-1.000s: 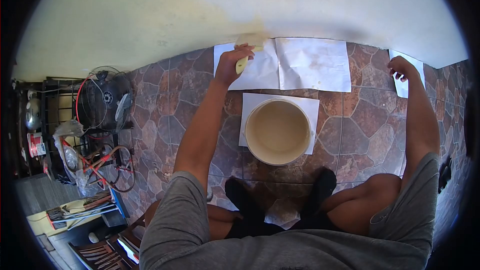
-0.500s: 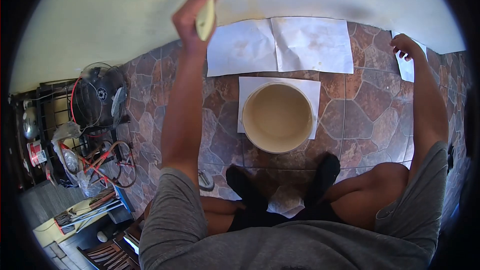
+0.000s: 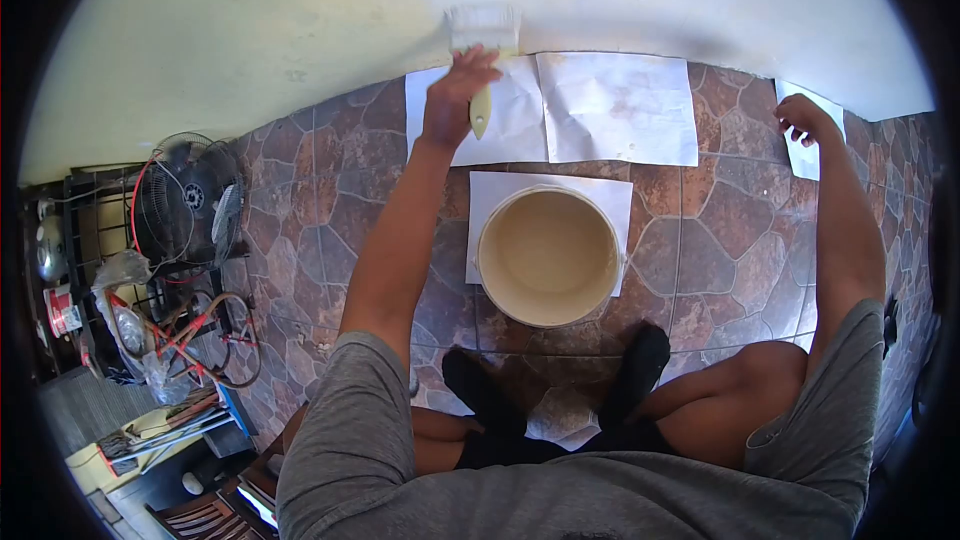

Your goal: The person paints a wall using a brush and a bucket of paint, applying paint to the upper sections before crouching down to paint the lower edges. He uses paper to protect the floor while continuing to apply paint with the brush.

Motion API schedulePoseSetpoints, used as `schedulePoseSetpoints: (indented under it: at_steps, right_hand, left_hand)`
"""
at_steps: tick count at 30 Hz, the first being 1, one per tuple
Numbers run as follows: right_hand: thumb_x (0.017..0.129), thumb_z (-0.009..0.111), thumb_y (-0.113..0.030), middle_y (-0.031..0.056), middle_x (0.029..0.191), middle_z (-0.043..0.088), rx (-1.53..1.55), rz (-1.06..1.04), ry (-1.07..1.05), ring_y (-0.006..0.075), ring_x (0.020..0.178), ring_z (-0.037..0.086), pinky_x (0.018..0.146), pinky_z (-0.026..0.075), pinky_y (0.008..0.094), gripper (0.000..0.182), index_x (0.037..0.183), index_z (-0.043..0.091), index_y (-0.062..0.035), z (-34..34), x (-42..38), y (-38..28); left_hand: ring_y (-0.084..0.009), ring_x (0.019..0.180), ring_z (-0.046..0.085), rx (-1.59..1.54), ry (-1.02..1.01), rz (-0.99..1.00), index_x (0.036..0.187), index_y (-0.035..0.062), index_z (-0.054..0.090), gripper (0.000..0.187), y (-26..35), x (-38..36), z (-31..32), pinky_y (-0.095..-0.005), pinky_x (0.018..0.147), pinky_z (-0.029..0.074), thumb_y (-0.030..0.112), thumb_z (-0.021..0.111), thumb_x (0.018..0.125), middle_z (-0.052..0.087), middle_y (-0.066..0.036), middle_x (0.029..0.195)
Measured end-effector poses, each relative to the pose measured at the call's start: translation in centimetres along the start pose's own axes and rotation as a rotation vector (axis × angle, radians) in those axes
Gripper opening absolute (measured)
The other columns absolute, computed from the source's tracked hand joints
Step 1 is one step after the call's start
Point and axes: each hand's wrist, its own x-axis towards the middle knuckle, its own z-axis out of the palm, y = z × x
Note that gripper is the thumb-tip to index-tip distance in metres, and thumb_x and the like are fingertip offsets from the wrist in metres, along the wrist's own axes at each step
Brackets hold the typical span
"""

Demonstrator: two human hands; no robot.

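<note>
My left hand (image 3: 458,100) is closed round the pale yellow-green handle of a wide paintbrush (image 3: 481,115). The brush's pale bristles touch or nearly touch the lower part of the wall (image 3: 340,25), just above the paper along its foot. My right hand (image 3: 806,118) hangs at the right with loosely bent fingers and nothing in them, over a white paper sheet (image 3: 803,162). Between my arms stands a round cream-coloured bucket (image 3: 548,318) on another white sheet (image 3: 483,196). Its inside is coated cream; how much paint it holds is hard to tell.
Creased, lightly stained white sheets (image 3: 620,110) lie along the wall's foot on the stone-patterned tile floor (image 3: 735,240). My black-socked feet (image 3: 638,365) are close to the bucket. A fan (image 3: 190,195), a rack and clutter with red-and-brown tubing (image 3: 195,340) crowd the left side.
My left hand has moved down and right along the wall with the paintbrush, whose bristles now show in view. The camera view has shifted slightly; my right hand has stayed much the same.
</note>
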Motion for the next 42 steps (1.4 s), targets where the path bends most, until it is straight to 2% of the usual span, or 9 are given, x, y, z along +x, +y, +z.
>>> schedulePoseSetpoints:
  at_steps: [11,15,17,21,27,35,37,40,42]
  right_hand:
    - [0.092,0.058,-0.024,0.0061,0.081,0.065,-0.003,0.012,0.016,0.0161,0.054,0.054,0.045,0.041,0.0343,0.025,0.108,0.061,-0.0054,-0.2,-0.2,-0.4]
    - [0.091,0.058,-0.024,0.0062,0.080,0.064,-0.009,0.004,0.005,0.0157,0.054,0.054,0.044,0.040,0.0346,0.027,0.111,0.060,-0.0056,-0.5,0.0,-1.0]
    - [0.091,0.058,-0.024,0.0057,0.080,0.064,0.023,-0.033,0.023,0.0152,0.054,0.054,0.043,0.040,0.0345,0.027,0.111,0.060,-0.0058,-0.7,0.0,-0.9]
    - [0.092,0.057,-0.024,0.0053,0.081,0.064,0.004,-0.006,-0.017,0.0150,0.055,0.054,0.045,0.041,0.0342,0.026,0.110,0.060,-0.0064,-0.5,1.0,0.1]
    - [0.093,0.056,-0.025,0.0049,0.080,0.064,-0.038,0.012,0.008,0.0151,0.056,0.054,0.047,0.042,0.0345,0.026,0.110,0.060,-0.0063,-0.3,-0.5,-1.3]
    - [0.091,0.059,-0.025,0.0065,0.079,0.065,-0.009,-0.037,-0.013,0.0173,0.056,0.056,0.047,0.042,0.0348,0.028,0.111,0.061,-0.0050,-1.5,-2.1,-2.6]
    - [0.092,0.058,-0.026,0.0072,0.079,0.067,-0.095,0.027,-0.338,0.0190,0.056,0.058,0.048,0.044,0.0359,0.026,0.105,0.064,-0.0045,-1.9,-4.6,-6.5]
    - [0.098,0.057,-0.051,0.0063,0.078,0.069,-0.052,-0.306,-0.358,0.0176,0.060,0.061,0.052,0.047,0.0366,0.045,0.096,0.070,-0.0077,-0.5,-8.0,-13.3]
    - [0.096,0.048,-0.064,0.0071,0.081,0.071,-0.104,-0.596,-0.249,0.0147,0.063,0.062,0.055,0.049,0.0338,0.064,0.108,0.071,-0.0058,2.1,-12.4,-19.5]
  left_hand:
    - [-0.0340,0.119,0.064,-0.116,-0.169,-0.101,0.098,0.0050,0.071,0.020,-0.8,-1.5,0.9,-0.0429,0.106,0.047,-0.003,0.065,0.080,0.072,-0.015,0.113]
    - [-0.0343,0.118,0.065,-0.211,0.015,-0.152,0.098,0.0084,0.073,0.024,-0.7,2.3,-0.7,-0.0421,0.106,0.046,-0.005,0.065,0.081,0.072,-0.017,0.113]
    - [-0.0369,0.117,0.065,-0.194,0.154,0.015,0.099,0.0074,0.074,0.024,1.6,4.6,-2.9,-0.0435,0.105,0.046,-0.006,0.064,0.081,0.072,-0.017,0.112]
    - [-0.0378,0.118,0.064,-0.079,0.386,0.072,0.100,0.0061,0.073,0.025,4.7,5.9,-4.0,-0.0442,0.104,0.047,-0.006,0.063,0.081,0.072,-0.017,0.113]
    - [-0.0346,0.120,0.063,-0.024,-0.001,-0.070,0.098,0.0065,0.072,0.020,0.7,-0.1,1.2,-0.0437,0.107,0.047,-0.002,0.065,0.081,0.071,-0.014,0.118]
    - [-0.0328,0.121,0.063,-0.211,-0.033,-0.088,0.100,0.0051,0.072,0.021,3.7,2.1,-2.1,-0.0410,0.104,0.049,-0.001,0.069,0.080,0.070,-0.013,0.119]
    - [-0.0316,0.120,0.063,-0.178,-0.173,-0.035,0.101,0.0058,0.071,0.022,5.0,2.7,-2.9,-0.0406,0.104,0.049,0.000,0.070,0.079,0.070,-0.012,0.120]
    - [-0.0307,0.122,0.061,-0.022,-0.241,0.052,0.108,0.0074,0.068,0.026,5.5,3.7,-4.3,-0.0404,0.103,0.050,0.000,0.064,0.083,0.067,-0.012,0.125]
    - [-0.0308,0.123,0.061,0.056,-0.277,0.095,0.110,0.0080,0.067,0.027,5.5,4.5,-6.0,-0.0401,0.103,0.051,0.001,0.061,0.085,0.066,-0.012,0.127]
